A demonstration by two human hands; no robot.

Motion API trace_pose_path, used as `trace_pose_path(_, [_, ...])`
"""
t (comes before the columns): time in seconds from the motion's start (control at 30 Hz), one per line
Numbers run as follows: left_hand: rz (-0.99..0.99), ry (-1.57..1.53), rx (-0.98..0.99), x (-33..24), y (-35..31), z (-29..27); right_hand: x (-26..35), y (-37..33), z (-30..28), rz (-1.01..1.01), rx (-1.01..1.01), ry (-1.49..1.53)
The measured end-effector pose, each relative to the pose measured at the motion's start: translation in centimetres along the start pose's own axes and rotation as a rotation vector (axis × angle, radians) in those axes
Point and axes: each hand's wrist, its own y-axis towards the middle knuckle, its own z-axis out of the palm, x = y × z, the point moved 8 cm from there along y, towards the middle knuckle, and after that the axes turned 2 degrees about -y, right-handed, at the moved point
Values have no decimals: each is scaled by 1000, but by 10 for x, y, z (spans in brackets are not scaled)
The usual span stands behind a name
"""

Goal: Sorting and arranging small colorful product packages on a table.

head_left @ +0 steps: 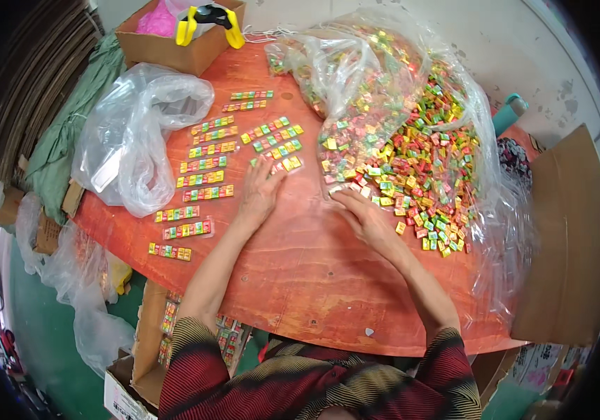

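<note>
The little blocks sat in a big pile (pixel 429 150) at the upper right of the frame, red, yellow, green and orange. Any writing on them was too tiny to read. The right hand (pixel 368 218) was at the left edge of the pile, its thumb and pointing finger close together by some pale blocks. I cannot tell if it held one. The left hand (pixel 260 197), in the middle, had its fingers bent a bit, touching a short row (pixel 288 164) of blocks. I cannot tell if it gripped the row.

More neat rows (pixel 205 164) lay to the left, in a slanting line. A see-through bag (pixel 345 59) covered part of the pile. All this was on a red table (pixel 300 280).

Another clear bag (pixel 128 143) lay at the left. At the upper left stood a brown box (pixel 156 52) with something pink (pixel 157 22) inside. A blue-green bottle (pixel 508 115) was at the upper right.

At the lower left, a box (pixel 148 337) held more rows, and a white box side (pixel 122 399) had dark printing. A box (pixel 538 364) at the lower right had dark and pink printing.
</note>
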Motion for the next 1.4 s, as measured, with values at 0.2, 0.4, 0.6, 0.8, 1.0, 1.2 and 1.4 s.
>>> trace_pose_path(0.2, [20, 10, 24, 7, 15, 13, -14, -100, -5, 248, -14, -11])
trace_pose_path(0.4, [112, 90, 166, 46, 16, 12, 29, -154, -30, 361, -164, 20])
trace_pose_path(0.6, [31, 200, 103, -12, 3, 1, -17, -275, -133, 744, -599, -873])
trace_pose_path(0.8, [267, -200, 147, -172, -25, -2, -37, -317, -119, 965, -479, -893])
trace_pose_path(1.0, [539, -382, 332, -318, -92, 27, -13, -280, -82, 773, -470, -705])
trace_pose_path(1.2, [534, -352, 447, -324, -116, 55, -1, -273, -88, 464, -695, -511])
trace_pose_path(1.4, [401, -346, 411, -270, -116, 32, -10, -278, -105, 625, -791, -198])
